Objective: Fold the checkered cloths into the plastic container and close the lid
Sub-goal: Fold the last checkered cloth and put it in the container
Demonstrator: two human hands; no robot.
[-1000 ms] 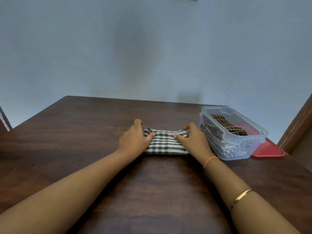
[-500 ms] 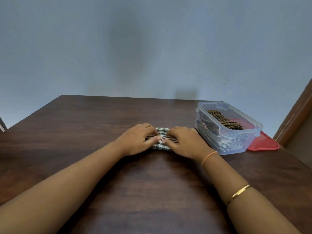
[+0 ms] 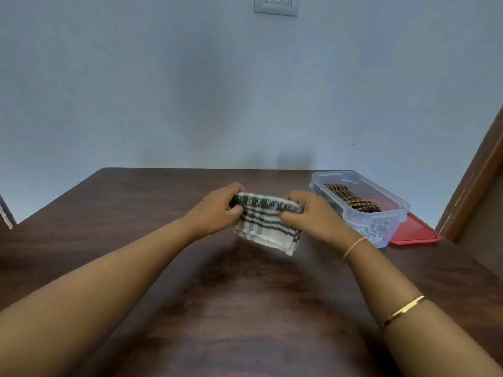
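A folded green-and-white checkered cloth (image 3: pixel 265 225) hangs just above the dark wooden table (image 3: pixel 245 308), held by its top edge. My left hand (image 3: pixel 217 209) grips its left corner and my right hand (image 3: pixel 310 213) grips its right corner. To the right stands a clear plastic container (image 3: pixel 381 227) with a brown checkered cloth (image 3: pixel 351 200) and another patterned cloth inside. The red lid (image 3: pixel 416 232) lies flat on the table, partly under the container's far right side.
A pale blue wall rises behind the table with a switch plate (image 3: pixel 276 5) at the top. A brown wooden frame (image 3: pixel 473 180) stands at the right edge. The table's far edge runs just behind the container.
The cloth lay flat on the table with both hands pressing it together. Now both hands have lifted it by its top edge, and it hangs folded above the table.
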